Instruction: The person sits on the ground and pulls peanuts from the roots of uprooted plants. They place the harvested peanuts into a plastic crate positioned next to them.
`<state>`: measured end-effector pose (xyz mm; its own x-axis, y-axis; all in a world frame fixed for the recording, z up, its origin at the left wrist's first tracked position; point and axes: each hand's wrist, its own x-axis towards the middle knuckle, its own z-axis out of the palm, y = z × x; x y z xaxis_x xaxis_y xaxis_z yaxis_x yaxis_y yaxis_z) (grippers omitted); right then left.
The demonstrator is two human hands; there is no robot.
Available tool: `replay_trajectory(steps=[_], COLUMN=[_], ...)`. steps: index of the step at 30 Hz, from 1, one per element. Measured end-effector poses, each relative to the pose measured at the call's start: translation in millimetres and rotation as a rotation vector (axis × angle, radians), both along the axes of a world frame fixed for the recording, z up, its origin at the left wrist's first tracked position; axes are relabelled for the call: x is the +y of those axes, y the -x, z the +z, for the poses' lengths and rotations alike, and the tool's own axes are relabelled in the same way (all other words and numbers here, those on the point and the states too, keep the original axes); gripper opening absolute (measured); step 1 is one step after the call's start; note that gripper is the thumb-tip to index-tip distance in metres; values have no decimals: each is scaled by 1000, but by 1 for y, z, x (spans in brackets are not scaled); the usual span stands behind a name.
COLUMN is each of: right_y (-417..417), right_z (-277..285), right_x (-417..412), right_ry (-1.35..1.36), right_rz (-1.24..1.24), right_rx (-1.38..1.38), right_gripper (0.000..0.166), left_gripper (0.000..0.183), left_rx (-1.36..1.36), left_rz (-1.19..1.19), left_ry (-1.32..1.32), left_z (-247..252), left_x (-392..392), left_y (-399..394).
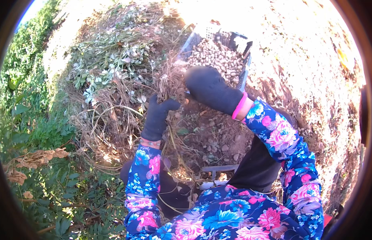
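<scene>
A black glove covers my left hand [159,115], whose fingers are closed around the stems of a bundle of pulled peanut plants [171,78]. Roots and stems of the bundle rise between my hands towards the crate. My right hand [208,85], also in a black glove with a pink cuff, lies beside the roots at the crate's near edge; its fingers are turned away and hidden. Just beyond it, a dark plastic crate [247,70] holds many unshelled peanuts [217,57].
A large heap of peanut plants [114,66] lies at the left, with green bushes [27,90] farther left. Stony soil [219,135] shows between my knees. A grey frame part [220,168] is close to my body. Sunlit ground with dry litter [303,60] spreads at the right.
</scene>
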<state>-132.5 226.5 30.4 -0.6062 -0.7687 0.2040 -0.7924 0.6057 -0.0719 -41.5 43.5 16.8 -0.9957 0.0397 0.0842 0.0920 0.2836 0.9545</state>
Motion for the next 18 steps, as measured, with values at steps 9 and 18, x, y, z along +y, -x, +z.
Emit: replay_trajectory(steps=[9,18], right_y=[-2,0], right_z=[7,3], right_x=[-3,-1], right_ry=[-9,91], right_rz=[-63,-26], right_rx=[-119,-77], right_gripper=[22,18], left_gripper=[19,15], left_rx=[-46,71], left_rz=[27,25], left_ry=[-104,-25], left_z=[2,-12], left_x=[11,5], left_y=[3,3])
